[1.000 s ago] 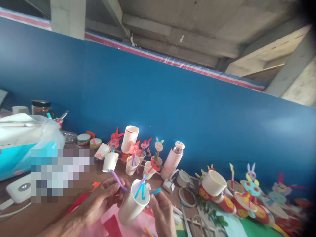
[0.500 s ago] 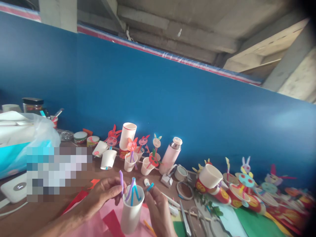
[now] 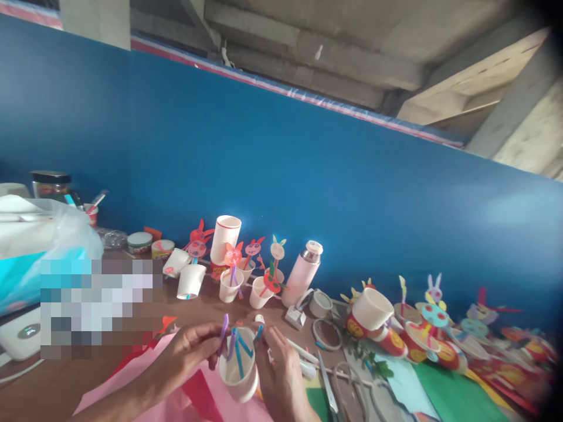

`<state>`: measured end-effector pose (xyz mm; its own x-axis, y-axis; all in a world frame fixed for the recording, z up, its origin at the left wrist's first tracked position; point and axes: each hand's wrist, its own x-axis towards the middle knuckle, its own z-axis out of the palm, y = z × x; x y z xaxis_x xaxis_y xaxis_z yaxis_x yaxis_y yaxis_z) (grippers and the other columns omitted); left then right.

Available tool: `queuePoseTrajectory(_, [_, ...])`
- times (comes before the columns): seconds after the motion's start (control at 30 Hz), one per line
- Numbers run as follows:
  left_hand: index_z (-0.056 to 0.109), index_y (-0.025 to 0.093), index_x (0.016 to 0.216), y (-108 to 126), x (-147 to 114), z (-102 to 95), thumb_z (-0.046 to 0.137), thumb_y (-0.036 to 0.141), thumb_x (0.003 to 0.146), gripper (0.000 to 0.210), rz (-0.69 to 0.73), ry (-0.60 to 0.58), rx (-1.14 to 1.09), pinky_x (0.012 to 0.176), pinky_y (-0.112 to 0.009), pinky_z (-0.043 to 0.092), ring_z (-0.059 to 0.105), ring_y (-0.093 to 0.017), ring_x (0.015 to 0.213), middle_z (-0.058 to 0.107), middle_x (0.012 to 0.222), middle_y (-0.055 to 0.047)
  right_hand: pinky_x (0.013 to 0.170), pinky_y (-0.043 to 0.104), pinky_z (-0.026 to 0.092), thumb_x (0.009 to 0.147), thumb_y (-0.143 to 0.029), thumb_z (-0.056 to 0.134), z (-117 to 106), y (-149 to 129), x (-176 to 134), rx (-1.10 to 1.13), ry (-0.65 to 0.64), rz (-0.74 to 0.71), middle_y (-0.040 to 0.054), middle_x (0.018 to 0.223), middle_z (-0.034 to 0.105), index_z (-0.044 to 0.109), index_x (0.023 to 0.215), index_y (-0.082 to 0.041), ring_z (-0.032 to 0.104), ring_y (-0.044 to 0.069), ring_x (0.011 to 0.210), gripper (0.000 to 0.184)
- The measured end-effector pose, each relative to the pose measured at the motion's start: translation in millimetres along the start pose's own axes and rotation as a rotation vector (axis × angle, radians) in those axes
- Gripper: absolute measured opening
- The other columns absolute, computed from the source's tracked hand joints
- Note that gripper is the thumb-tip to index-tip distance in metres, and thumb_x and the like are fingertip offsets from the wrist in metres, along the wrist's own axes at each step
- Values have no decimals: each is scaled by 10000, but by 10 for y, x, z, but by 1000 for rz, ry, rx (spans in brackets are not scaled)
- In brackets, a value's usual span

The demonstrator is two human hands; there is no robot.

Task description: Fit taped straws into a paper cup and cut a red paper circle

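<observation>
My left hand [image 3: 200, 343] is closed in a pinch on a purple straw [image 3: 224, 328] at the left of a white paper cup [image 3: 240, 390]. On the other side of the cup, my right hand [image 3: 281, 366] is closed around a short blue straw [image 3: 259, 332], with only its upper end showing. Bent blue straw pieces [image 3: 240, 357] and a purple piece meet at a peak inside the cup. Whether they join the ends in my hands is hidden. The cup tilts, its mouth facing me, and both hands are close to its rim.
Pink paper [image 3: 145, 375] and a red strip lie beneath my hands. Scissors [image 3: 328, 384] and green paper [image 3: 457, 392] are at the right. Behind stand cups with paper animal faces [image 3: 233, 255] and a pink thermos [image 3: 302, 275]. A plastic bag [image 3: 74, 234] sits at left.
The cup has tipped from nearly upright so that its mouth faces me more. Both hands stay on the same straws, and the view has shifted slightly.
</observation>
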<state>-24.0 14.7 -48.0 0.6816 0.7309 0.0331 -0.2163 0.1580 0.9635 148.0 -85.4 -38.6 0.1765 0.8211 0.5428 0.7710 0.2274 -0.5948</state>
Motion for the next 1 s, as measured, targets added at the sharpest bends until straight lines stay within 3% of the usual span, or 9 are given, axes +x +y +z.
queuePoseTrajectory(0.13, [735,185,919,30,-15,43,721,447,689,349,-19,44,-21,567,-244,422,509,-128,586,617,667,-16,736,250,434,915,-169,369,-42,-29,34,16,-104,13,71,997,629,580,1077,-219,591,183,907,271])
queuePoseTrajectory(0.2, [733,179,916,33,-11,37,710,443,700,342,-24,42,-9,570,-246,419,508,-131,592,615,665,-18,718,240,416,917,-176,377,-44,-24,37,37,-110,46,58,957,624,582,1021,-213,581,175,871,233])
queuePoseTrajectory(0.33, [723,175,906,5,-5,13,679,430,738,308,-17,-10,33,587,-240,415,498,-120,593,625,698,-22,652,219,383,931,-235,399,-46,-20,39,89,-125,113,8,772,572,557,808,-202,544,141,709,203])
queuePoseTrajectory(0.63, [704,175,837,69,-33,1,576,387,830,248,22,-174,177,638,-237,380,490,-143,686,589,735,-15,634,223,338,914,-207,438,-194,-179,85,113,-278,111,-23,742,523,516,667,-198,512,120,714,259])
queuePoseTrajectory(0.83, [715,178,964,33,-28,47,616,407,792,303,-24,-160,82,733,-266,400,552,-189,788,669,834,-43,638,243,342,888,-212,474,-168,-153,72,62,-309,117,-22,716,521,492,597,-191,508,123,686,293])
queuePoseTrajectory(1.0, [723,186,937,31,-38,75,684,387,746,280,-47,-126,44,715,-255,413,582,-185,771,696,802,-32,617,233,340,891,-202,463,-146,-151,75,85,-305,112,-33,678,511,488,604,-189,485,111,658,288])
